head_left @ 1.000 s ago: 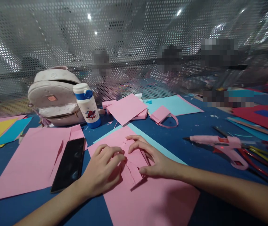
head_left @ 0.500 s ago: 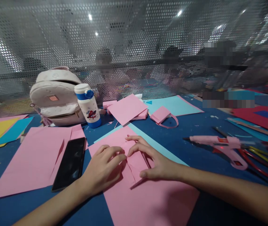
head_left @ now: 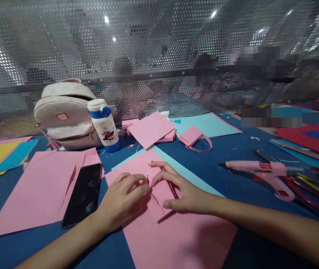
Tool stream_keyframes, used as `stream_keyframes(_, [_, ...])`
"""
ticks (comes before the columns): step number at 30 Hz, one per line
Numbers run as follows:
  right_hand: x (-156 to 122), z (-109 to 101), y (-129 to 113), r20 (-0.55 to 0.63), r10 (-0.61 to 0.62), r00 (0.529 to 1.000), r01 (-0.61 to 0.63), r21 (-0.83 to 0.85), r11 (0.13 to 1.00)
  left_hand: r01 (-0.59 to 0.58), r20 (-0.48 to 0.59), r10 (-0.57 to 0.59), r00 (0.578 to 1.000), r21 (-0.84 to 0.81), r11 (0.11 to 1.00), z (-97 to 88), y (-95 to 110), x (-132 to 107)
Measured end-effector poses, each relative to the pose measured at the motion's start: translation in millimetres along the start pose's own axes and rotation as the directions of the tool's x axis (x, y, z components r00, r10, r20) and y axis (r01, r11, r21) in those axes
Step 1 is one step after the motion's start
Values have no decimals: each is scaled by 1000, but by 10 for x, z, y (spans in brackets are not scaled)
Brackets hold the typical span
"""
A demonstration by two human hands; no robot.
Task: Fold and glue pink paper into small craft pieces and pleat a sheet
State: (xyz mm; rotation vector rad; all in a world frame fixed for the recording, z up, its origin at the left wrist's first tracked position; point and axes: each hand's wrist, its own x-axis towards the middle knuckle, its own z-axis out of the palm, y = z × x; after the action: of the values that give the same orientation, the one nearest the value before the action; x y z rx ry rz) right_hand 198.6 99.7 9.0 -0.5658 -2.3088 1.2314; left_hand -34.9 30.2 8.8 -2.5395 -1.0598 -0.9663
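While the right hand [head_left: 183,190] arched over the folded paper [head_left: 159,194], its thumb pressed the near edge and its fingers reached across the top, clamped firmly on the piece. And there was the left hand [head_left: 127,198], knuckles up, fingers bent, tips right against the seam! Whether those tips pinched it or merely touched, one could not tell. The folded paper sat mid-picture, between both hands, above a large pink sheet [head_left: 176,243] that overlapped a pale blue sheet [head_left: 195,179] on the blue bench [head_left: 218,160].

Out left lay the phone [head_left: 82,196], close by the forearm; behind it stood the bottle [head_left: 105,127], just beside the backpack [head_left: 66,116]. Over right, the glue gun [head_left: 262,170] lay on its side, nozzle toward the middle, and a little paper bag [head_left: 191,136] rested beyond the right hand.

Fingers hid much of the folded paper, the pink sheet ran off the bottom, and shapes behind the metal screen [head_left: 159,30] were blurred.
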Motion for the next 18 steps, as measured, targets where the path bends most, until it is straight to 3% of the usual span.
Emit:
stream_keyframes(7, [-7,7,11,21,-1,1000,2,-22,1000,5,15,-5,1000,-9,1000,-23,-3,13])
stream_keyframes(11, [-13,15,34,25,-37,999,38,-35,999,122,91,-113,989,-96,988,-20,3,-49])
stream_keyframes(15, [-17,30,68,23,-57,998,58,-60,996,415,202,-372,906,-246,876,57,144,-123])
stream_keyframes(18, [-15,33,87,45,-68,997,71,-78,994,517,280,-445,851,-295,803,142,255,-169])
